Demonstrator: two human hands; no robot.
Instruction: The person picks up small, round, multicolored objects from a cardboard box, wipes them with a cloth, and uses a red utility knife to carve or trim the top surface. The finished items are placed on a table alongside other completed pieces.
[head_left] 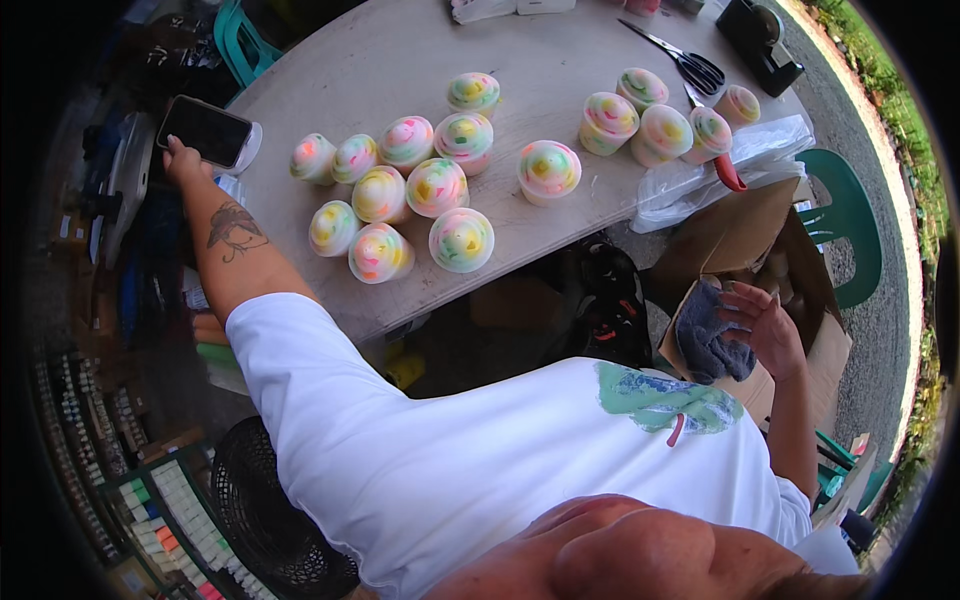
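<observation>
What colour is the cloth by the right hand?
The cloth is dark bluish grey, best seen in the head view.

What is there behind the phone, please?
At the right of the phone, a white rounded object shows; the phone covers the rest, so its kind is unclear.

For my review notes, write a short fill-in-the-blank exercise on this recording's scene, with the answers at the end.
1. The left hand is at the edge of a dark-screened ____.
2. The right hand is raised near a dark towel and a cardboard ____.
3. A single swirl-topped cup stands ____ the larger group of cups and the smaller group.
4. The scissors near the tape dispenser have ____ handles.

Missing words: phone; box; between; black.
</observation>
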